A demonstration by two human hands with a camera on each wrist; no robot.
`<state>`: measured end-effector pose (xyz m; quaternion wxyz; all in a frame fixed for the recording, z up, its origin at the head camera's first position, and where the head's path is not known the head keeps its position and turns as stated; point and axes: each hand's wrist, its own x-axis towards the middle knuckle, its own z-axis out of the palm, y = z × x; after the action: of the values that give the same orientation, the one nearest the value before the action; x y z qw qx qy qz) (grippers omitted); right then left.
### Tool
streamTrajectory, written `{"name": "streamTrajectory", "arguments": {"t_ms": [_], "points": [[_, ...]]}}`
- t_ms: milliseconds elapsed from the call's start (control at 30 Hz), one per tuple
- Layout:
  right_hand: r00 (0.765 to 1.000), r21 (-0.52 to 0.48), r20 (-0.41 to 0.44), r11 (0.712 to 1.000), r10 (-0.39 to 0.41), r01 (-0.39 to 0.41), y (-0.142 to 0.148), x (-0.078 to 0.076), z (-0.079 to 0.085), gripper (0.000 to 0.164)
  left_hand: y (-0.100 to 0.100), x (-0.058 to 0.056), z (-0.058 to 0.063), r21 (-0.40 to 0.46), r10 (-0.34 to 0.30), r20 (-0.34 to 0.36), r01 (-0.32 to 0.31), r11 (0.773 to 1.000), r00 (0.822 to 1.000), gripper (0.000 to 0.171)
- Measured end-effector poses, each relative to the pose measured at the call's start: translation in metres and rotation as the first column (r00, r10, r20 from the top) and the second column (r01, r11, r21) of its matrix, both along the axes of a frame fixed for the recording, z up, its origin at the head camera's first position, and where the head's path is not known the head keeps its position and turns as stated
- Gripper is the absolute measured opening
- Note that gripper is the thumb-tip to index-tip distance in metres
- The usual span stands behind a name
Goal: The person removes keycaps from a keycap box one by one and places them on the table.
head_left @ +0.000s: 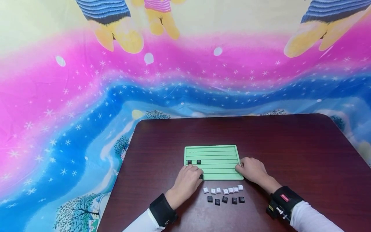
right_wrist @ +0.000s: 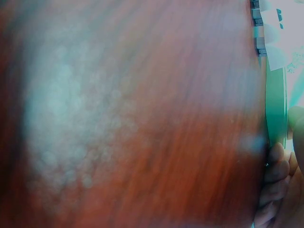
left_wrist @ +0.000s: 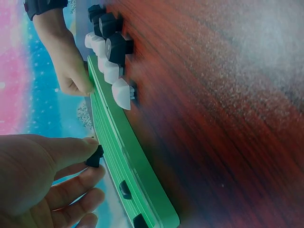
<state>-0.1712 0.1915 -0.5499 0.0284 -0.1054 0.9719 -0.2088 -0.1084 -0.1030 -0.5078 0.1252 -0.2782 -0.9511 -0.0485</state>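
Note:
Between thumb and index finger, my left hand (head_left: pixel 186 182) pinches a black keycap (left_wrist: pixel 95 157), held just above the lower left of a green ridged board (head_left: pixel 220 167). Two other black keycaps stand on that board near its left side, one at the edge (head_left: pixel 189 162) and one a little to the right (head_left: pixel 199 162). At the board's right edge, my right hand (head_left: pixel 255 170) grips the rim with thumb and fingers. The right wrist view catches only part of those fingers (right_wrist: pixel 278 168) against the board's side.
In front of the board lies a row of several white keycaps (head_left: pixel 225 191). Nearer to me is a row of several black keycaps (head_left: pixel 224 199). Everything rests on a dark red-brown table (head_left: pixel 162 141), with a colourful printed cloth (head_left: pixel 185 64) hanging behind it.

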Motion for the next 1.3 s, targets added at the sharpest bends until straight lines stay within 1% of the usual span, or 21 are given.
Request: {"name": "streamTrajectory", "arguments": {"t_ms": [200, 267, 500, 800, 1033, 1300], "points": [[1.0, 0.007, 0.002, 1.0, 0.0, 0.0, 0.0, -0.001, -0.001, 0.041, 0.0, 0.005, 0.004, -0.032, 0.004, 0.038, -0.003, 0.999, 0.999, 0.017], [1.0, 0.009, 0.004, 1.0, -0.001, 0.001, 0.0, -0.001, -0.001, 0.041, -0.001, 0.007, 0.004, -0.037, 0.0, 0.035, 0.002, 0.999, 0.999, 0.017], [1.0, 0.007, 0.001, 1.0, 0.002, -0.002, 0.001, -0.002, -0.003, 0.041, -0.002, 0.013, 0.001, -0.035, -0.019, 0.032, 0.02, 0.999, 0.999, 0.016], [1.0, 0.0, 0.006, 1.0, 0.0, 0.0, 0.001, -0.001, -0.001, 0.04, -0.002, 0.02, 0.0, -0.025, -0.016, 0.078, 0.018, 1.0, 0.997, 0.018], [1.0, 0.0, 0.013, 1.0, -0.004, 0.004, 0.001, 0.0, 0.0, 0.041, 0.0, 0.024, -0.003, -0.023, -0.028, 0.085, 0.03, 0.999, 0.996, 0.018], [1.0, -0.005, 0.008, 1.0, -0.009, 0.009, 0.0, 0.0, 0.002, 0.04, 0.002, 0.031, -0.004, -0.041, -0.035, 0.095, 0.039, 0.998, 0.995, 0.019]]}}
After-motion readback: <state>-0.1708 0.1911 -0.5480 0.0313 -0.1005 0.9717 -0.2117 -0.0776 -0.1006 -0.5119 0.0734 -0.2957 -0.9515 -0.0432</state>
